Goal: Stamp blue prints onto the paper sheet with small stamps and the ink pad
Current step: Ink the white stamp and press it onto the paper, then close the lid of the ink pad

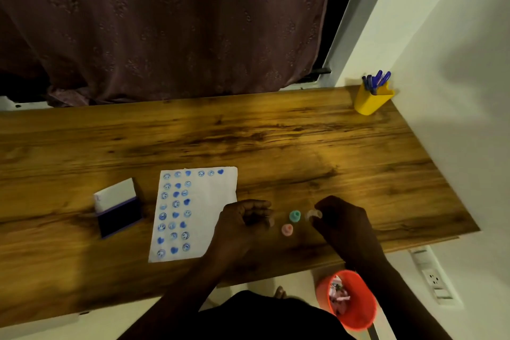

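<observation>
A white paper sheet [212, 196] lies on the wooden desk, its left half covered with several blue smiley and heart prints. Left of it sits the open ink pad [118, 217], dark blue pad showing, white lid tipped up. A teal stamp [294, 215] and a pink stamp [287, 229] stand on the desk between my hands. My left hand [242, 225] rests on the sheet's right lower corner, fingers curled, nothing visible in it. My right hand [342, 222] pinches a small pale stamp [314, 214] at its fingertips, just right of the teal stamp.
A yellow cup of blue pens [371, 98] stands at the desk's far right corner by the white wall. An orange bin [350, 299] sits on the floor below the desk's front edge. A dark curtain hangs behind the desk. A wall socket [434, 279] is at lower right.
</observation>
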Demonstrator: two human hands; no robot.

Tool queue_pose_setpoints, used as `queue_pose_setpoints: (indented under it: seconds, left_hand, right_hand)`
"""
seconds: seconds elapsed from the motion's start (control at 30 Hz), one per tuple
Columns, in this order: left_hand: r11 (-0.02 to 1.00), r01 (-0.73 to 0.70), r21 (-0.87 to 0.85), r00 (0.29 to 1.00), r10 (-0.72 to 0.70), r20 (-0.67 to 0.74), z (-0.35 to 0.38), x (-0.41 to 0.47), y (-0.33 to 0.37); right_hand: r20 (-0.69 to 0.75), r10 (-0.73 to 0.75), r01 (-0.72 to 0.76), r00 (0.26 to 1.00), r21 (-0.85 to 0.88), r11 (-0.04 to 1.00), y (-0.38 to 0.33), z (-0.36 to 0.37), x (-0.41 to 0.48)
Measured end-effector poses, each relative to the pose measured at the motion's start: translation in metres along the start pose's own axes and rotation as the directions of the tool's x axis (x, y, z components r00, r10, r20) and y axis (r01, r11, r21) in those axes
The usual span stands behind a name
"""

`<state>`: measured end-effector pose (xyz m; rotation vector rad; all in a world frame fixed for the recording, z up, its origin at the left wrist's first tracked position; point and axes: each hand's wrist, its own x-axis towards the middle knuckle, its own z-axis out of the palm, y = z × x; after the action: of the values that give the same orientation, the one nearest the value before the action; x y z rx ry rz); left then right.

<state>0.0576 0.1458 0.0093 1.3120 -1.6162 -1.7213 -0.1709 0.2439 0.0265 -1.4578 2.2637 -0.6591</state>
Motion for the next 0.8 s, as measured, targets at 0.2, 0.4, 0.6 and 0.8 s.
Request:
queue_pose_setpoints:
  seconds: [0.2, 0.4, 0.6, 0.8]
  left_hand:
    - [1.0, -0.013, 0.023, 0.999, 0.014, -0.046, -0.007, -0.002, -0.007]
    - [1.0, -0.003, 0.03, 0.996, 0.006, -0.088, -0.013, -0.006, -0.015]
    - [0.999, 0.005, 0.033, 0.995, -0.002, -0.102, -0.016, -0.004, -0.018]
    - [1.0, -0.004, -0.029, 0.992, 0.0, -0.127, -0.027, -0.002, -0.024]
  right_hand:
    - [0.136, 0.035, -0.016, 0.99, -0.134, 0.991, 0.002, 0.02, -0.006]
    - [0.188, 0.037, -0.004, 0.981, -0.171, 0.985, 0.002, 0.03, -0.005]
    - [0.234, 0.048, -0.003, 0.971, -0.19, 0.982, 0.003, 0.032, -0.004]
    - [0.235, 0.02, 0.029, 0.972, -0.203, 0.979, -0.009, 0.008, 0.002]
